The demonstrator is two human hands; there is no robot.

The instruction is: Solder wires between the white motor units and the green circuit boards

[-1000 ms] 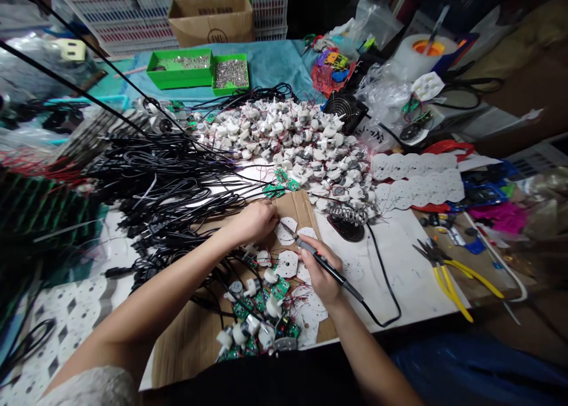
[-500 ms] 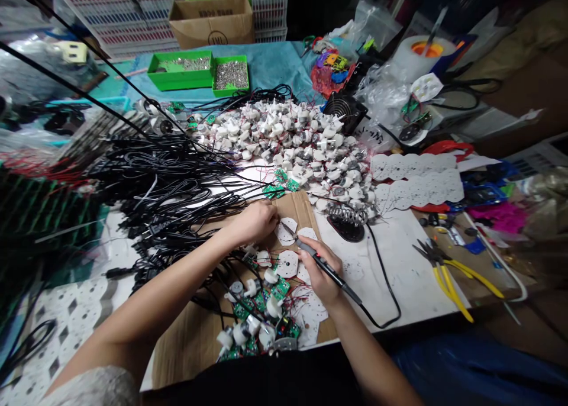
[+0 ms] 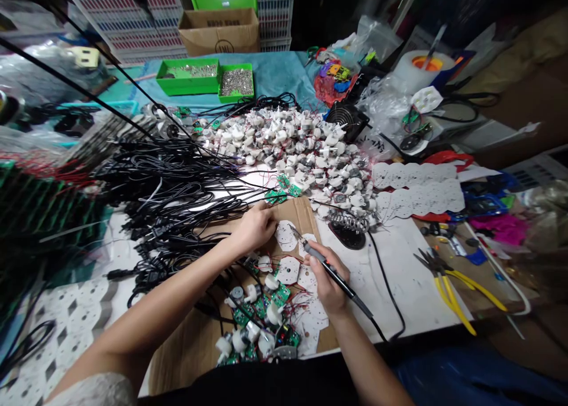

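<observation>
My right hand (image 3: 332, 284) grips a soldering iron (image 3: 335, 274) like a pen. Its tip points up and left, at the right part of a white scalloped board (image 3: 284, 237); whether it touches cannot be made out. My left hand (image 3: 257, 224) is closed just left of that board, fingertips pressed together, and what they pinch is hidden. Below lie another white board (image 3: 288, 271) with a dark centre, and several green circuit boards (image 3: 279, 295) with white motors (image 3: 240, 340) and thin red wires. All rest on a cardboard sheet (image 3: 181, 350).
A big heap of white motors (image 3: 288, 137) stands behind my hands, with black power cords (image 3: 168, 175) to the left. A coiled iron stand (image 3: 348, 222) and yellow-handled pliers (image 3: 452, 287) lie to the right. Green trays (image 3: 189, 83) of small metal parts sit at the back.
The iron's tip has moved right across the white board, away from my left fingertips. My right hand has shifted slightly right and down. The whole view has tilted up a little.
</observation>
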